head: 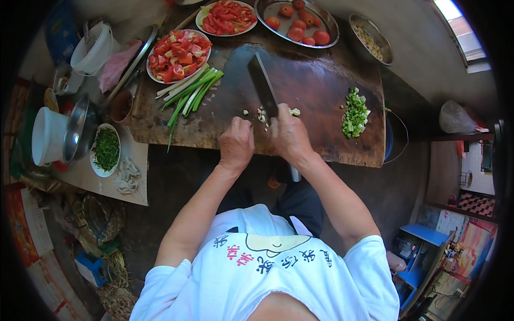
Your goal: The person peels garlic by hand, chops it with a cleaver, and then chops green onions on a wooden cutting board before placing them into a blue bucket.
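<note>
My right hand (290, 134) grips a cleaver whose dark blade (263, 82) is raised, pointing away from me over the wooden board (321, 86). Below that hand a pale metal end shows in line with the blade. My left hand (237, 140) rests at the board's near edge with its fingers curled; whether anything is inside them is hidden. Between and just beyond the hands lie small chopped whitish bits (262, 115), which look like garlic. Larger whitish pieces (295, 112) sit beside my right hand, and one small piece (245, 112) is near my left fingertips.
Scallions (192, 94) and a plate of cut tomatoes (178, 56) are at left. Behind stand another tomato plate (228, 18), a metal tray (281, 34) of whole tomatoes and a metal bowl (355, 22). Chopped scallion (355, 114) lies right; chopped greens (106, 149) fill a bowl lower left.
</note>
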A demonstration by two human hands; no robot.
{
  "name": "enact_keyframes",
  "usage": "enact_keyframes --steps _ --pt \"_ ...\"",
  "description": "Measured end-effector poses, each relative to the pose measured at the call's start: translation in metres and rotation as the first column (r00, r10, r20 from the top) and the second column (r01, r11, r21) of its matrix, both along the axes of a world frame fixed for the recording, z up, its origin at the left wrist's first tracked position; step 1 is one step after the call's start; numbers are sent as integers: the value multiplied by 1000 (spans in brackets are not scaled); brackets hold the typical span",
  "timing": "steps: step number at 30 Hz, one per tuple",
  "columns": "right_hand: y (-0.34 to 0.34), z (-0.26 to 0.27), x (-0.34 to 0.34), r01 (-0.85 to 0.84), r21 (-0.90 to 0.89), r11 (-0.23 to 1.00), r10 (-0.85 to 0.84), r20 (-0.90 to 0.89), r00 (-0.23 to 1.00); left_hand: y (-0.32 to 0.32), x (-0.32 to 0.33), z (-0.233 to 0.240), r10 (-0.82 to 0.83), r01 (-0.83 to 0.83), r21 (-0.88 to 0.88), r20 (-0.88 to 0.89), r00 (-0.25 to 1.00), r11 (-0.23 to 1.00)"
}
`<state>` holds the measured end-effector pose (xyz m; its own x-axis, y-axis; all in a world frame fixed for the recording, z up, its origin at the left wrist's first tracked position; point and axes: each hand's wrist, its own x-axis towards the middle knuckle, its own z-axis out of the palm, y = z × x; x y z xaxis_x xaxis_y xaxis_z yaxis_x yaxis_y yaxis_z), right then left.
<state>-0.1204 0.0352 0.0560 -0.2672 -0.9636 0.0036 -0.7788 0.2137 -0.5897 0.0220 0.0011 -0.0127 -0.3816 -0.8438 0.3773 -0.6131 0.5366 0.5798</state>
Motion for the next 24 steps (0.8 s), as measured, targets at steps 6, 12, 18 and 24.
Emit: enact_keyframes --steps 6,12,18,24 --pt "30 16 -33 4 72 997 -7 32 999 -6 -9 17 139 -137 -207 -4 990 969" --pt "39 3 -37 100 -32 994 -85 317 945 -16 -21 13 -75 73 22 144 987 997" --pt "38 -4 -38 186 206 961 -276 791 546 -5 -22 25 -108 113 -53 83 991 992" --pt "44 4 -37 177 267 947 -320 815 482 -17 -33 10 13 2 -70 218 976 998"
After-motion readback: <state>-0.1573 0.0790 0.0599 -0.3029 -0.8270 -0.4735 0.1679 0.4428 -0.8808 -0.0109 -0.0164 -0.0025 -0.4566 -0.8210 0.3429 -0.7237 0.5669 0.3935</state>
